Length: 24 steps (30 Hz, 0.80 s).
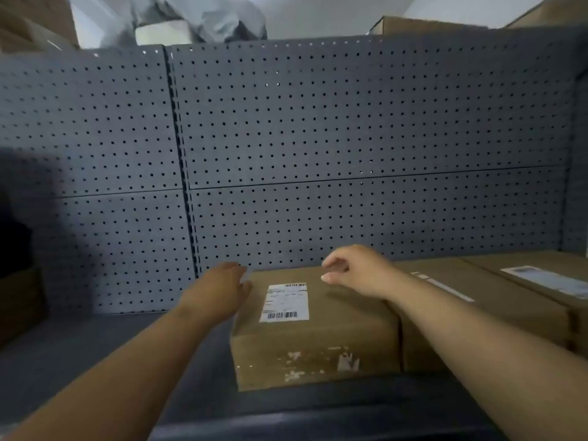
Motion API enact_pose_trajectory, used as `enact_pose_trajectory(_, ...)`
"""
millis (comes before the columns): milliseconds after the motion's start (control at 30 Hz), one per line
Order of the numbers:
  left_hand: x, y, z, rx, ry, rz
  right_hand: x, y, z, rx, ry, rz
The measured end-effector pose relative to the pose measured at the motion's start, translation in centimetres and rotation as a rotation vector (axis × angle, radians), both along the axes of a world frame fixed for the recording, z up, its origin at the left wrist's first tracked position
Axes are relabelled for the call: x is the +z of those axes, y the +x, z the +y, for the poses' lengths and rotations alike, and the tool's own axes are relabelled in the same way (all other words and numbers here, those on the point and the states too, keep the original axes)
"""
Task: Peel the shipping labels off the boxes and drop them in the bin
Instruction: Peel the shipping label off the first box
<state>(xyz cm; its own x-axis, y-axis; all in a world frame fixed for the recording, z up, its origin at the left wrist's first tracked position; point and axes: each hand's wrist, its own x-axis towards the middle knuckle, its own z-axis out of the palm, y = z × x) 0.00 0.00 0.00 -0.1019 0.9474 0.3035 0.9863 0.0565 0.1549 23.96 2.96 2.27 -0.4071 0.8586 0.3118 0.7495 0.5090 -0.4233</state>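
A brown cardboard box (318, 345) sits on a dark grey shelf, with a white shipping label (284, 302) stuck flat on its top. My left hand (222, 288) lies against the box's upper left edge, fingers spread, holding nothing. Over the far right part of the box top hovers my right hand (356, 272), fingers loosely curled and apart, empty. Torn paper scraps mark the box's front face. To the right are two more boxes: one (477, 313) with a white strip on top, and one (541, 281) with its own label (547, 280). No bin is in view.
A grey pegboard wall (318, 138) rises right behind the boxes. The dark shelf surface (95, 345) stretches left of the box. Another brown box (19, 300) stands at the far left edge. Boxes and grey plastic wrap sit above the pegboard.
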Motion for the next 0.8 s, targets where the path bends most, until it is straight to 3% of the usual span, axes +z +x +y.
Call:
enact_pose_trajectory(133, -1.2, -1.7, 1.8, -0.084, -0.066, -0.045, -0.8, -3.9, 2.9, -0.129, -0.081, -0.029)
enact_pose_trajectory(367, -3.2, -2.9, 3.7, -0.284, -0.1, 0.043, -2.5, -6.4, 7.2, -0.252, -0.162, -0.072)
enact_pose_trajectory(800, -4.1, -2.9, 4.2, -0.329, -0.045, 0.09, -3.1, -8.2, 8.2, -0.334, -0.15, -0.172)
